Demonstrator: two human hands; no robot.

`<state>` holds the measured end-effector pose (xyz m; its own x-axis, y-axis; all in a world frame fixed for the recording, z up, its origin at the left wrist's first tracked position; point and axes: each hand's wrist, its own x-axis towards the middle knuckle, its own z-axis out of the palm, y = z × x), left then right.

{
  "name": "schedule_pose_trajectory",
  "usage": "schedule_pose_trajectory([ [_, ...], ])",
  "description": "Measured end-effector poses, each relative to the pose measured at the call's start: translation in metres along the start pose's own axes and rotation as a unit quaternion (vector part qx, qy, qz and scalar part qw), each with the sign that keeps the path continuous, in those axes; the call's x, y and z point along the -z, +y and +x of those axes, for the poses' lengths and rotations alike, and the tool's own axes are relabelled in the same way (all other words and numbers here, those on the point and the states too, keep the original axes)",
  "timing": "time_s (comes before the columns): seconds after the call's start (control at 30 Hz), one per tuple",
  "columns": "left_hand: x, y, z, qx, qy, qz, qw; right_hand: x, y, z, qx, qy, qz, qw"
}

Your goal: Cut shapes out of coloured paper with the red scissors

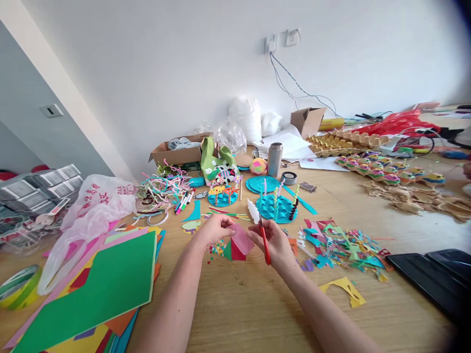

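Between my two hands is a small piece of pink paper (243, 239). My left hand (220, 230) pinches its left edge. With thumb and finger, my right hand (274, 240) grips the paper's right edge, and red-handled scissors (265, 242) are tucked in the same hand, blades pointing away. Below the pink paper lie a red paper piece (238, 252) and a green scrap, with small coloured dots (218, 249) beside them. Just beyond my hands stands a blue egg-tray disc (276, 208) with upright fuzzy stems, and a white cut-out (253, 212) lies at its left.
Coloured paper sheets (95, 274) are stacked at left beside a plastic bag (91, 206). Paper scraps (342, 245) lie at right, near a black phone (423, 279). A metal flask (274, 159), pipe cleaners (165, 189) and egg trays (346, 142) stand farther back.
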<state>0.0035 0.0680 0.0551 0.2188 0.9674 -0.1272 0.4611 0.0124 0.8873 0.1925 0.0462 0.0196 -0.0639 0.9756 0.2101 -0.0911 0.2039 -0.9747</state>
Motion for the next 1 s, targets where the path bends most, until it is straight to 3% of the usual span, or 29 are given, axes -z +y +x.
schedule_pose_trajectory([
  [0.17,-0.001,0.007,-0.004,0.008,0.014,-0.117,0.993,-0.005,-0.007,-0.001,-0.030,-0.037,0.023,0.999],
  [0.57,-0.007,0.022,-0.004,-0.010,0.125,-0.166,0.978,-0.002,-0.003,-0.001,0.006,0.041,0.070,0.997],
  [0.87,-0.015,0.017,0.006,-0.007,0.195,-0.223,0.955,0.001,-0.002,0.000,0.034,0.087,0.075,0.993],
  [1.0,-0.019,0.022,0.004,-0.011,0.217,-0.264,0.940,0.002,0.006,-0.003,0.090,0.127,-0.010,0.988],
])
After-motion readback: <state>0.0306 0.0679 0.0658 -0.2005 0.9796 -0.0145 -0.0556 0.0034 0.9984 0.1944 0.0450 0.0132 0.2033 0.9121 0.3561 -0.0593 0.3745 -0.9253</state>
